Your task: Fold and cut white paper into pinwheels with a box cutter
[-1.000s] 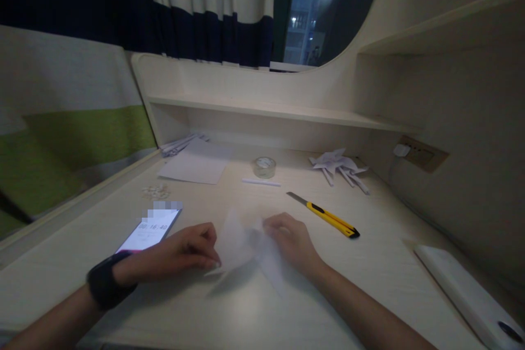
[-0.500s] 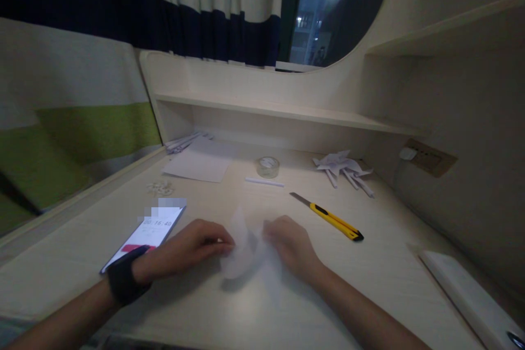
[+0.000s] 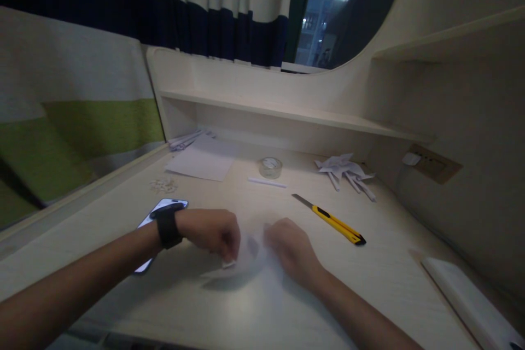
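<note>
A folded piece of white paper (image 3: 251, 254) lies on the pale desk (image 3: 369, 279) between my two hands. My left hand (image 3: 215, 232), with a black band on its wrist, curls over the paper's left side and pinches its edge. Pressing down on the paper's right side is my right hand (image 3: 289, 249), fingers bent. The paper is blurred and partly hidden under both hands.
A phone (image 3: 162, 216) lies under my left forearm. A yellow utility knife (image 3: 334, 221) sits to the right, a tape roll (image 3: 270, 167), a white stick (image 3: 266, 182) and a paper sheet (image 3: 203, 159) further back. Folded paper pieces (image 3: 344, 170) lie back right, a white flat object (image 3: 471, 298) at far right.
My left hand has moved right and forward onto the paper, its forearm now covering most of the phone. The upright paper flap has been pushed down flatter. The right hand has barely moved.
</note>
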### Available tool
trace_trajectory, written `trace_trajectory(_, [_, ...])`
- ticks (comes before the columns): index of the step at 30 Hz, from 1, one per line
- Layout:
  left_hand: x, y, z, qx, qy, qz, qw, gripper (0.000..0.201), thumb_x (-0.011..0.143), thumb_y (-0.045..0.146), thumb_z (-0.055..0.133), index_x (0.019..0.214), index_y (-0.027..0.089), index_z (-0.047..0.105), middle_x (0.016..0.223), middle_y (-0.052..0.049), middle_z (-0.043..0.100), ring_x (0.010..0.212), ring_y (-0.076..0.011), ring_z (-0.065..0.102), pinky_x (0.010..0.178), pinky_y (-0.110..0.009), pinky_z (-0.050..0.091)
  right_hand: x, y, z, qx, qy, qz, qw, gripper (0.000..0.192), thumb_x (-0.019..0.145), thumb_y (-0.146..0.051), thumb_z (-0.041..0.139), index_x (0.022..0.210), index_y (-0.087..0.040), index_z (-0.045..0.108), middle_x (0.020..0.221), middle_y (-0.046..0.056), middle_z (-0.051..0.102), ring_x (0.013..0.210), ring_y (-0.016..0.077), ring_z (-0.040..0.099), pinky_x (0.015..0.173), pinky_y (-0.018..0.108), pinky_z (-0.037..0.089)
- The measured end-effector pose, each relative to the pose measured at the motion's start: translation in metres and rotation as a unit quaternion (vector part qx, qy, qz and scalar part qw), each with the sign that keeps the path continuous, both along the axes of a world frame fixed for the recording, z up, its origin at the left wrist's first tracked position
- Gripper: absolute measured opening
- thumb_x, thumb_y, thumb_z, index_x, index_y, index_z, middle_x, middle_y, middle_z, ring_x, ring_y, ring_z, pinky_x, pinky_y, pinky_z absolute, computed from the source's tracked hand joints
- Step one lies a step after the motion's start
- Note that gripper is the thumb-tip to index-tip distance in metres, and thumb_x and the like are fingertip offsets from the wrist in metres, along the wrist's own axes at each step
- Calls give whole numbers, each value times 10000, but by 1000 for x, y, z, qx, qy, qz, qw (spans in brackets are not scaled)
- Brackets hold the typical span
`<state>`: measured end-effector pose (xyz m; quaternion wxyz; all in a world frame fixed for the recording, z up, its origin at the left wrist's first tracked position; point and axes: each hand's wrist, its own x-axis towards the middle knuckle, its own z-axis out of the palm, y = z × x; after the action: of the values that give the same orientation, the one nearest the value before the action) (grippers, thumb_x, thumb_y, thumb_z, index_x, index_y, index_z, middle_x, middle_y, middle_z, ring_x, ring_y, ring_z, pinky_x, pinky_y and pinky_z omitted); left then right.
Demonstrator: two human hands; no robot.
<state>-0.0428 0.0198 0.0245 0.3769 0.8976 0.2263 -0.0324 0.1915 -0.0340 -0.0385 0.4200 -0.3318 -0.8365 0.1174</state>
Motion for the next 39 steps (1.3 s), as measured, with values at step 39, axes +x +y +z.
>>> trace_trajectory(39, [21,-39,-41,169,-250,335,893,183,938,331,429,1048,202,499,755,-3,675,680,-161,634,605,-262,439,3,-11,13,110,-113,-7,987,224,783,-73,532,915,-228,626,888,38,693,869,235,538,781,433,445])
